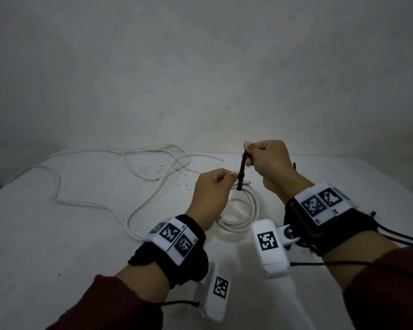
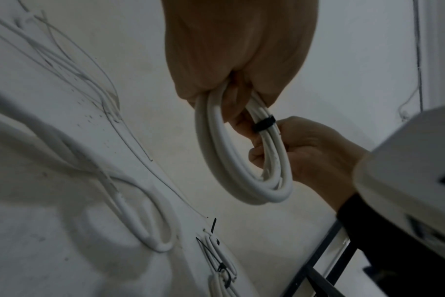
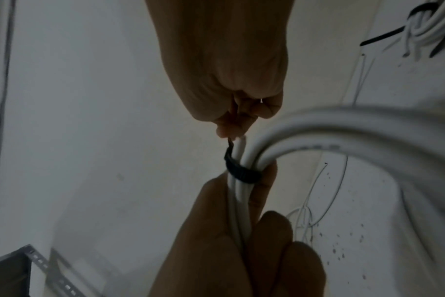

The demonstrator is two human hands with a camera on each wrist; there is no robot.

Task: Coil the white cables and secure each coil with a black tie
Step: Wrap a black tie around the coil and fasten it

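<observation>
A white cable coil (image 1: 241, 215) hangs just above the white table (image 1: 57, 234). My left hand (image 1: 230, 178) grips the top of its bundled strands. A black tie (image 1: 241, 170) is looped round those strands right beside my left fingers. My right hand (image 1: 248, 152) pinches the tie's free tail and holds it upward. In the left wrist view the coil (image 2: 216, 152) dangles from my left hand (image 2: 239, 60), with the tie band (image 2: 264, 124) snug around it. The right wrist view shows the band (image 3: 241, 170) between my right hand (image 3: 231, 128) and left hand (image 3: 229, 241).
Loose white cables (image 1: 93, 186) sprawl over the table's left and back. A thinner wire (image 1: 200, 158) runs behind my hands. Tied coils (image 2: 221, 267) lie near the table's right edge, also visible as tied coils (image 3: 424, 26). A metal frame (image 3: 38, 267) sits below the table.
</observation>
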